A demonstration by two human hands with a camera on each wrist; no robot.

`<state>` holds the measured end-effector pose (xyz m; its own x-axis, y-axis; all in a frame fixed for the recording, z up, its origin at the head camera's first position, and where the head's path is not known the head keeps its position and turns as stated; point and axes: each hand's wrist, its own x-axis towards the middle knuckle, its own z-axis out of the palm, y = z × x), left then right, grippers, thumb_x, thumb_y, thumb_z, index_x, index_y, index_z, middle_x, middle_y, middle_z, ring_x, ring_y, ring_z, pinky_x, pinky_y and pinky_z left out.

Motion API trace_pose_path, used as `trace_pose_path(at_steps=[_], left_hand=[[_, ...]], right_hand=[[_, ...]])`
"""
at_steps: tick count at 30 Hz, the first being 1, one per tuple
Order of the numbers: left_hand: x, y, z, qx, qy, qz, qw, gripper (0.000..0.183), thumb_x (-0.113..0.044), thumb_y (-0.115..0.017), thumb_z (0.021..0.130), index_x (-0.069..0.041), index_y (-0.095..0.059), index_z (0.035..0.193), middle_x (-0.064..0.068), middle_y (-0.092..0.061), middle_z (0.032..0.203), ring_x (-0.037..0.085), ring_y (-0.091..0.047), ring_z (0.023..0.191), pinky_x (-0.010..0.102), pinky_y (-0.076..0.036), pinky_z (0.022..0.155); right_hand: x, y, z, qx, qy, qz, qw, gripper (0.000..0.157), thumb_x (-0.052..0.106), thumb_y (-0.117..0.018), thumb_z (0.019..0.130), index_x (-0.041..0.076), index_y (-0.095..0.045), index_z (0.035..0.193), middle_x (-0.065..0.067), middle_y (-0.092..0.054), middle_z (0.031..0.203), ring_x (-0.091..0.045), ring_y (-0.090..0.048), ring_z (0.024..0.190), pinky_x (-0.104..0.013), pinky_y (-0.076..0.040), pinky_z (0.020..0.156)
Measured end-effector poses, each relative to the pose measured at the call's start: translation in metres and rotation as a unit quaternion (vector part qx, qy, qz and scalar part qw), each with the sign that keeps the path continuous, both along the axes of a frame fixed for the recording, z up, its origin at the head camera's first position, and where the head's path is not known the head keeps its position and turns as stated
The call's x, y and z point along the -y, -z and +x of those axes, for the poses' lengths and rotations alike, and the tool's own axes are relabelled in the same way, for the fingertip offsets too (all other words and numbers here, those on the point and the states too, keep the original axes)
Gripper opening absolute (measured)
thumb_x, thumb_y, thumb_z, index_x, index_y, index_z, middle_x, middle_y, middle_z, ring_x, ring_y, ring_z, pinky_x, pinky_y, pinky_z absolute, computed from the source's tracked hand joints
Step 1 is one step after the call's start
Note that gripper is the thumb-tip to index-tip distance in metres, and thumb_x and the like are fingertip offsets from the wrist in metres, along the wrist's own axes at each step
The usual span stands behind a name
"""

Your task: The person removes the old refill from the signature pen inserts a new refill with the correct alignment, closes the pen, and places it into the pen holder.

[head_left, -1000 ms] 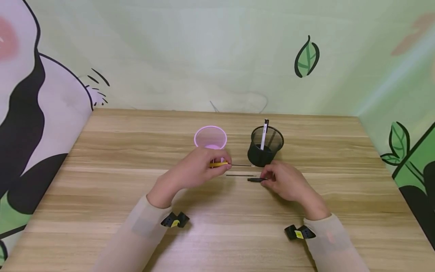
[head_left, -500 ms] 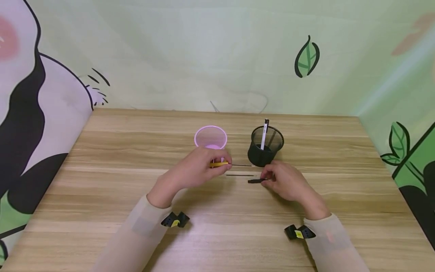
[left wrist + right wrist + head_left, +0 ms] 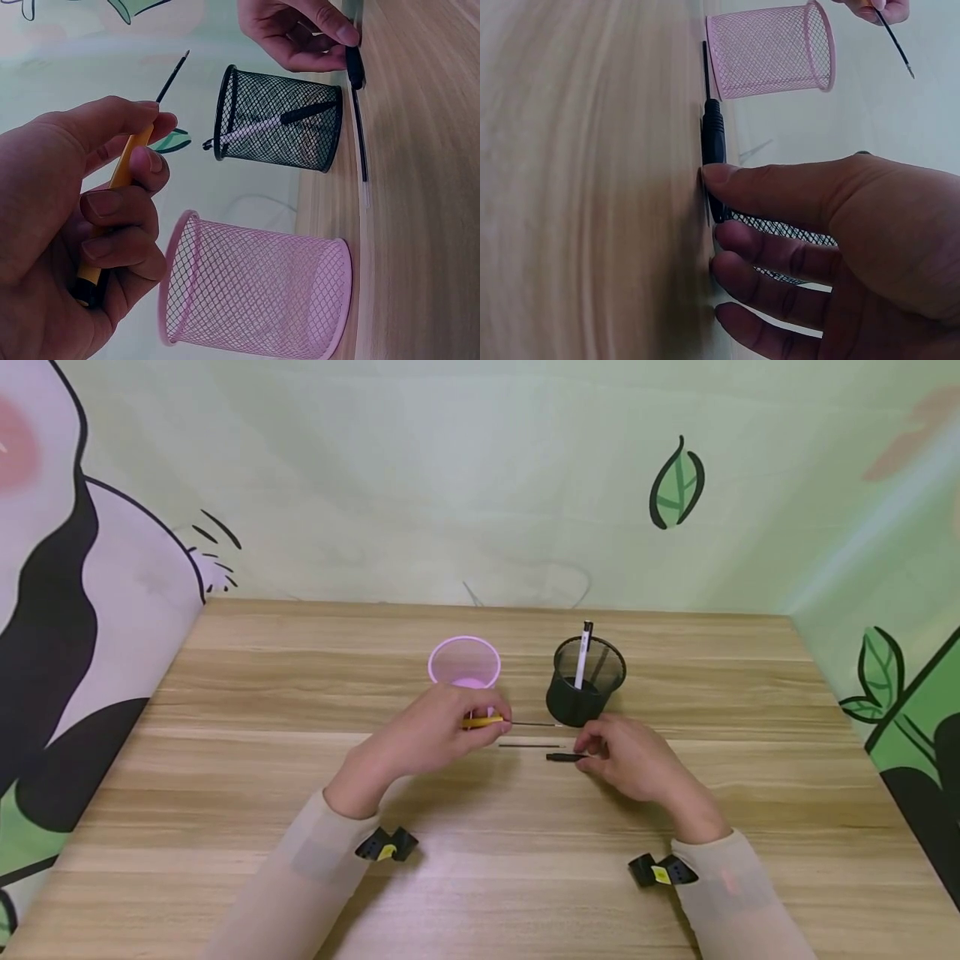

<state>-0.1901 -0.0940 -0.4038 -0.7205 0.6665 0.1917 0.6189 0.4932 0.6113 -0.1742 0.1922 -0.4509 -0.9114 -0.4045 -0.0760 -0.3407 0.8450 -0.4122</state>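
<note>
My left hand (image 3: 450,727) holds a yellow pen barrel (image 3: 124,172) with a black end, the thumb and fingers curled round it above the table. A thin dark pen refill (image 3: 174,75) sticks out of the barrel's front, pointing right in the head view. On the table lies a second refill (image 3: 529,746), dark with a clear end. Just nearer to me, my right hand (image 3: 630,760) pinches a short black pen piece (image 3: 714,135) low at the tabletop. That piece has a narrower, ribbed end, and the thumb covers part of it.
Behind my left hand stands a pink mesh pen holder (image 3: 465,647). A black mesh pen holder (image 3: 573,703) stands behind my right hand, with a white pen (image 3: 582,660) with a black top leaning inside. A printed cloth wall (image 3: 420,485) rises at the table's (image 3: 300,652) back edge.
The left end of the black pen piece dipped slightly, then came back up. Both hands stay in nearly the same place.
</note>
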Motion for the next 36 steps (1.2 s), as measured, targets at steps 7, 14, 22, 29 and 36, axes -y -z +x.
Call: trace_pose_path(at_steps=[7,14,22,29,36], left_hand=[[0.000,0.001,-0.001,-0.004,0.001,-0.006,1.0000,0.006,-0.029,-0.061,0.096,-0.027,-0.067,0.096,-0.012,-0.051,0.066,0.005,-0.046,0.060,0.023,-0.038,0.056],[-0.001,0.002,-0.001,-0.002,0.000,-0.006,1.0000,0.008,-0.029,-0.061,0.096,-0.025,-0.068,0.097,-0.012,-0.051,0.066,0.005,-0.046,0.061,0.023,-0.038,0.056],[-0.001,0.004,-0.001,0.000,-0.001,-0.004,1.0000,0.006,-0.029,-0.061,0.095,-0.026,-0.067,0.096,-0.012,-0.051,0.066,0.006,-0.046,0.060,0.023,-0.039,0.056],[-0.001,0.003,-0.001,-0.002,-0.003,-0.007,1.0000,0.006,-0.029,-0.061,0.095,-0.027,-0.066,0.096,-0.011,-0.051,0.065,0.006,-0.046,0.061,0.024,-0.039,0.056],[-0.001,0.003,-0.001,-0.001,-0.002,-0.006,1.0000,0.007,-0.029,-0.060,0.096,-0.026,-0.066,0.098,-0.010,-0.050,0.066,0.007,-0.046,0.061,0.024,-0.038,0.056]], right_hand=[[-0.001,-0.003,0.000,0.009,0.002,-0.006,1.000,0.017,0.023,-0.077,0.082,0.018,-0.069,0.096,0.003,-0.062,0.084,-0.015,-0.056,0.078,-0.030,-0.043,0.071],[-0.002,-0.005,-0.001,0.013,0.005,-0.022,1.000,0.021,0.024,-0.077,0.082,0.017,-0.069,0.100,0.001,-0.062,0.086,-0.016,-0.055,0.078,-0.029,-0.042,0.069],[-0.001,-0.008,0.001,0.011,0.010,-0.037,0.999,0.029,0.028,-0.076,0.083,0.016,-0.068,0.107,0.003,-0.061,0.085,-0.012,-0.053,0.073,-0.028,-0.042,0.065],[0.000,-0.011,0.002,0.004,0.010,-0.045,0.999,0.029,0.028,-0.075,0.083,0.015,-0.067,0.109,0.001,-0.062,0.088,-0.014,-0.055,0.075,-0.028,-0.043,0.067],[0.001,-0.014,0.003,0.004,0.016,-0.043,0.999,0.030,0.029,-0.074,0.084,0.016,-0.067,0.110,0.000,-0.063,0.090,-0.016,-0.056,0.076,-0.029,-0.043,0.066]])
